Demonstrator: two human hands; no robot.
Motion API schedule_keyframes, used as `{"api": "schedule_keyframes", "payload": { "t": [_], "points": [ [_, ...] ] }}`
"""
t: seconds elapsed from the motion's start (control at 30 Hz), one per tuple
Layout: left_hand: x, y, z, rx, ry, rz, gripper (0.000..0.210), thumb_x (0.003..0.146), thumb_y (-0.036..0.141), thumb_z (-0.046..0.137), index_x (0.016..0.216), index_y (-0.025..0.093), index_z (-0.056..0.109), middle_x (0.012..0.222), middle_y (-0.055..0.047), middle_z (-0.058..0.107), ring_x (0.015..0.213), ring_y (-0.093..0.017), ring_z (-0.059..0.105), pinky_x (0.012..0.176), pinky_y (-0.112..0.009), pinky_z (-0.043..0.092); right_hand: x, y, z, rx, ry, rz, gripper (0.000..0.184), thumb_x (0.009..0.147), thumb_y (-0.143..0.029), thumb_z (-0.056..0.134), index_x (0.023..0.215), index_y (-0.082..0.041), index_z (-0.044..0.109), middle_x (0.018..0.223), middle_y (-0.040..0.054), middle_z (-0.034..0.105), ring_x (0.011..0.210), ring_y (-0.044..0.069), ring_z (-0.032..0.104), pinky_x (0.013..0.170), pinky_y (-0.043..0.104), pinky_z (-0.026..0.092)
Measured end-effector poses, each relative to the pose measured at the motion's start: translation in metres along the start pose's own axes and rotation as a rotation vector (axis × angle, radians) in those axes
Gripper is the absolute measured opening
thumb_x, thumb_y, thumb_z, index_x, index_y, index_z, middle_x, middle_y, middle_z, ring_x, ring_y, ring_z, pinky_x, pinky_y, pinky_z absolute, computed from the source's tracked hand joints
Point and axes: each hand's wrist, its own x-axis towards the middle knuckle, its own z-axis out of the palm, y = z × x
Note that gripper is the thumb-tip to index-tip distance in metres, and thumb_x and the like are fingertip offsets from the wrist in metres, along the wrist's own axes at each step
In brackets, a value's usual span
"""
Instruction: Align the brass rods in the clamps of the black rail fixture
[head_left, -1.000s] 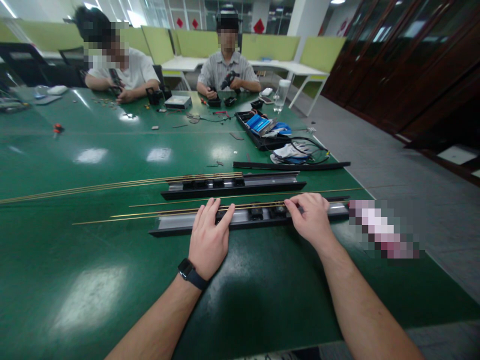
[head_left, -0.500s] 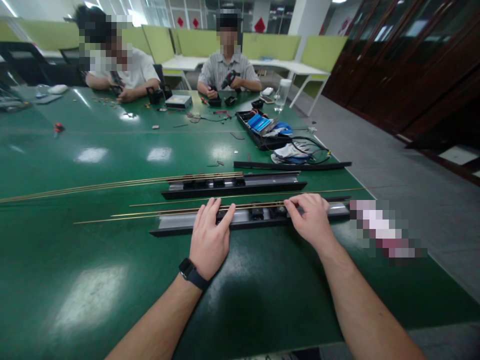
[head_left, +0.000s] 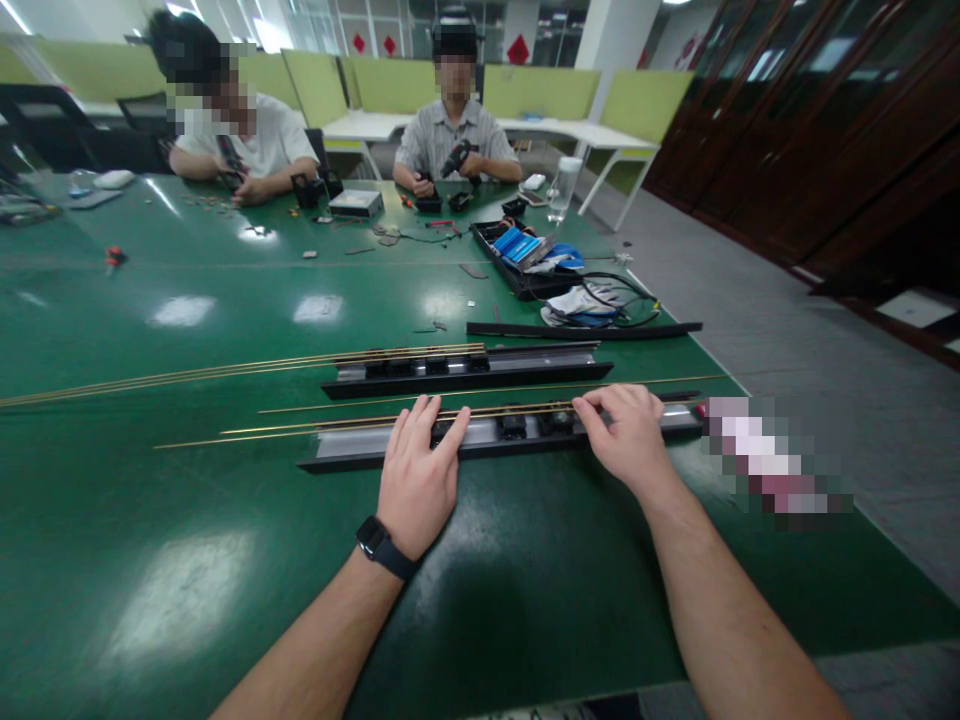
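A long black rail (head_left: 352, 450) with a silver channel and small black blocks lies across the green table (head_left: 187, 600) in front of me. Thin brass rods (head_left: 300, 425) run along its top and stick out to the left. My left hand (head_left: 418, 478), with a dark watch on the wrist, lies flat on the rail, fingers spread over one block. My right hand (head_left: 628, 435) rests further right on the same rail, its fingertips pinching the brass rods.
A second black rail (head_left: 465, 370) with longer brass rods (head_left: 150, 378) lies just beyond. Behind it are a thin black strip (head_left: 585, 330), a black tray with blue parts (head_left: 517, 255), cables and a clear bottle (head_left: 562, 190). Two people work at the far side.
My right hand has slid slightly to the right along the rail with the rods, whose left tips shifted a little right. My left hand has stayed put.
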Motion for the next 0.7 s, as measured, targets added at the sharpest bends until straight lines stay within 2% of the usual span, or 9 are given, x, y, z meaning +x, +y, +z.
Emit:
{"api": "schedule_keyframes", "payload": {
  "t": [0.17,0.7],
  "points": [
    [0.0003,0.0003,0.0001,-0.008,0.0,-0.01,0.054,0.096,0.009,0.051,0.147,0.024,0.059,0.156,-0.019,0.051,0.152,-0.035,0.041,0.122,-0.058,0.038,-0.0012,-0.002,0.0016,0.014,-0.001,0.001,0.029,0.098,-0.048,0.057,0.086,-0.025,0.071,0.091,0.0037,0.074,0.101,0.025,0.058,0.093,0.043,0.032],
    [0.0003,0.0001,-0.0003,0.003,0.008,0.007,0.053,0.096,0.009,0.052,0.147,0.023,0.06,0.154,-0.019,0.052,0.151,-0.035,0.042,0.122,-0.057,0.038,0.0003,0.0001,0.0027,0.009,0.007,-0.016,0.029,0.098,-0.045,0.058,0.08,-0.025,0.07,0.085,0.003,0.073,0.098,0.025,0.057,0.091,0.043,0.031]
  ]
}}
